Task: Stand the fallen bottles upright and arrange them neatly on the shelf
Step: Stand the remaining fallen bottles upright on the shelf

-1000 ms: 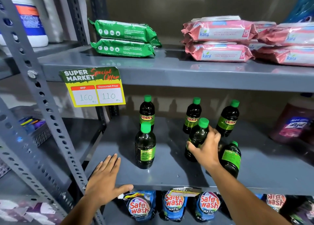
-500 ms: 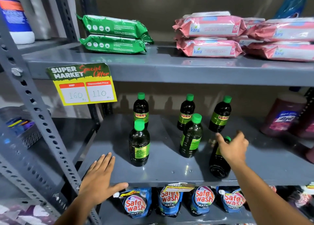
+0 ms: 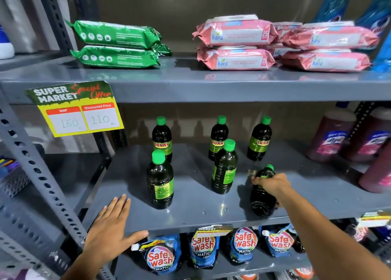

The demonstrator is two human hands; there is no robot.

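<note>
Grey metal shelf [image 3: 190, 216], middle tier, in store racking. My left hand [image 3: 110, 231] flat on front lip, fingers spread, thumb over edge. My right hand [image 3: 273, 184] wrapped around fallen bottle [image 3: 261, 201], base toward me, label mostly hidden. Open shelf to right of it. Five upright bottles [image 3: 224, 167] behind, two front, three rear. Price card [image 3: 76, 108] hangs upper left.

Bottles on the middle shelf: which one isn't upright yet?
The front-right bottle, under the right hand. It leans with its base toward the shelf edge and its cap pointing back; the other five stand straight.
</note>
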